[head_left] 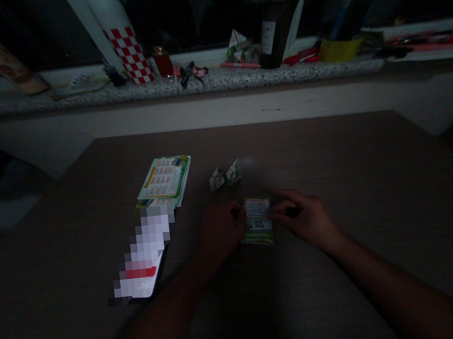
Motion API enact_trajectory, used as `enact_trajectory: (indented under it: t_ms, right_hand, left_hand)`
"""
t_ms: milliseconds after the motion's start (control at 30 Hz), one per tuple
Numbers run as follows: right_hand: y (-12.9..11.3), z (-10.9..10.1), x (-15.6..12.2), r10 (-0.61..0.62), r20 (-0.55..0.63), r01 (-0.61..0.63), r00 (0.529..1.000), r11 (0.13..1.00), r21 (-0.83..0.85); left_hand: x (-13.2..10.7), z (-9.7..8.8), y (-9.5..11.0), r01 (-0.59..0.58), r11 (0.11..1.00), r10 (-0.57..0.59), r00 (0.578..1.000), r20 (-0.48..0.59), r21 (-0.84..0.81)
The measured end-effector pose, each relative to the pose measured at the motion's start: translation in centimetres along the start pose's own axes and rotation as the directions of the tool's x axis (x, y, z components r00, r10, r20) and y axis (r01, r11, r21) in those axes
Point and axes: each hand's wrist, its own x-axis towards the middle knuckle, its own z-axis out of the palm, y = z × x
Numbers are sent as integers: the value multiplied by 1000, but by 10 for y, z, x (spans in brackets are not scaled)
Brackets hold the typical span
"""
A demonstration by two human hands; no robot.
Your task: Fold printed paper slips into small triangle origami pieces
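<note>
- Pinching fingertips of left hand and right hand are gripping opposite side edges of printed paper.
- Printed paper is sitting well inside far edge of tabletop; folded-paper pieces are resting between.

Reaches in with the bare left forearm from the near left and the bare right forearm from the near right. Bends the fingers of the left hand rightward; stretches those of the right hand leftward, forefinger farthest.
</note>
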Motion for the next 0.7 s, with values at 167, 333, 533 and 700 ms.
enact_trajectory:
  t_ms: [167,333,533,700]
  right_hand:
    - [3,2,2,-55,72,64,996,989,-130]
    - [-4,-2,1,-42,111,66,993,973,-222]
    - [-8,-8,-3,-62,153,108,986,943,-316]
    - [-13,-10,-8,-70,188,136,980,920,-368]
  left_hand:
    - [0,2,-1,-54,996,55,999,-4,75]
    - [1,3,-1,-48,993,50,999,-21,106]
    - [-1,2,-1,-72,993,74,997,-24,92]
    - [1,3,-1,-64,992,66,998,-19,113]
